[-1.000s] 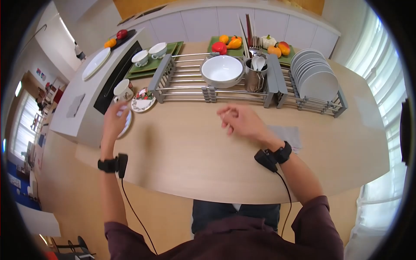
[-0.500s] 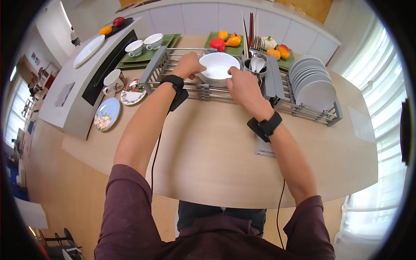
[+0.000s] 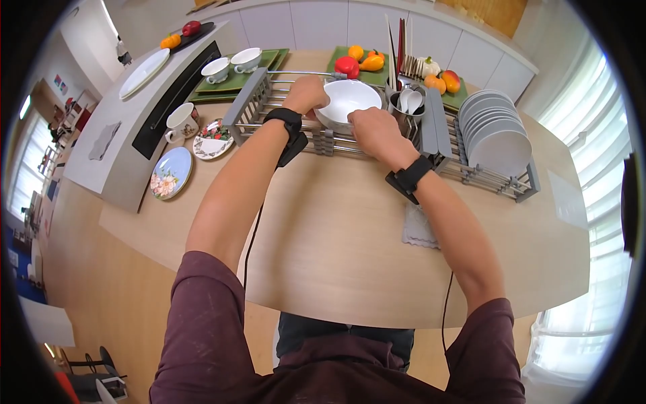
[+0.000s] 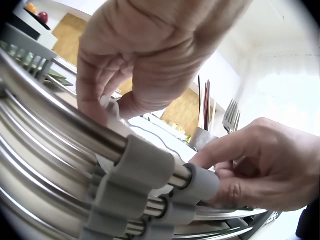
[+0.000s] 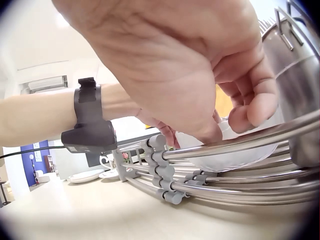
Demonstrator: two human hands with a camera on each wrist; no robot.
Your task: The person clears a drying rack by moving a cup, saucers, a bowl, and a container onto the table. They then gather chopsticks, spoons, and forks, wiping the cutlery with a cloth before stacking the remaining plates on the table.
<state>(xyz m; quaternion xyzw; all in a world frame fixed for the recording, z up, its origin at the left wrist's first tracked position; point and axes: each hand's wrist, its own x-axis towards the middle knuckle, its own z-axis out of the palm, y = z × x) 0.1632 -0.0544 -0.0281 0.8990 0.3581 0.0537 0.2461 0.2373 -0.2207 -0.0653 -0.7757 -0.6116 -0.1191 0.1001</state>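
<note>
Left hand [image 3: 307, 95] and right hand [image 3: 378, 132] pinch the rim of a white bowl [image 3: 351, 98], fingers curled and barely parted.
Across the broad table [image 3: 336, 222] stands a metal rack [image 3: 247, 102]; the bowl sits in it between the hands, left hand at its left side, right hand at its near right, with a metal cup [image 3: 408, 122] of spoons [image 3: 411, 102] just beyond.

We get bright light, strongest at the curtain [image 3: 562, 323], and a soft shadow down the table [image 3: 350, 269]. Glare streaks the rails [image 5: 240, 191]. Our head view bows toward black edges; the left wrist view washes out at upper right.
</note>
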